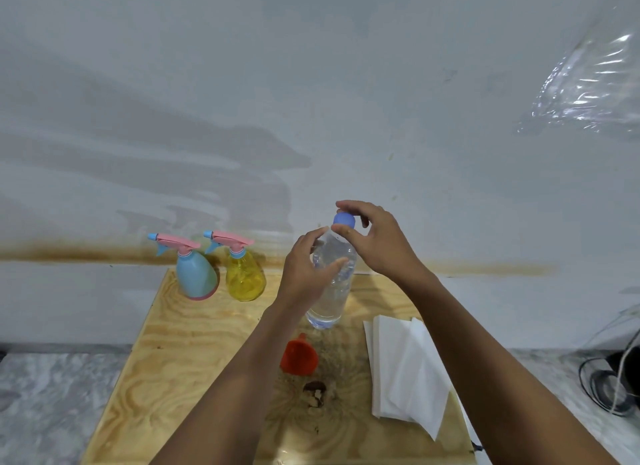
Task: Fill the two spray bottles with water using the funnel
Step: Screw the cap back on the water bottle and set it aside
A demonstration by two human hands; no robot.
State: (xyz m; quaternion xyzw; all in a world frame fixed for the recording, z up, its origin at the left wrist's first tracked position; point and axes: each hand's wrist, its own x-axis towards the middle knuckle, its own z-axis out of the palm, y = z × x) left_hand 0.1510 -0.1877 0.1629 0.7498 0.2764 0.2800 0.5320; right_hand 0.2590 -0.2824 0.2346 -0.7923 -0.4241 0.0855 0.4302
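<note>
Head view: left hand (304, 267) grips water bottle (330, 284) body; right hand (374, 239) pinches blue cap (344, 220); no readable label.

You have two spray bottles, one blue spray bottle (196, 277) and one yellow spray bottle (245, 277); one clear water bottle (332, 284) with one blue cap (344, 220); one orange funnel (299, 355); one stack of white paper napkins (405, 367); one plywood table (180, 353); two hands, your left hand (304, 274) and your right hand (375, 237).
</note>
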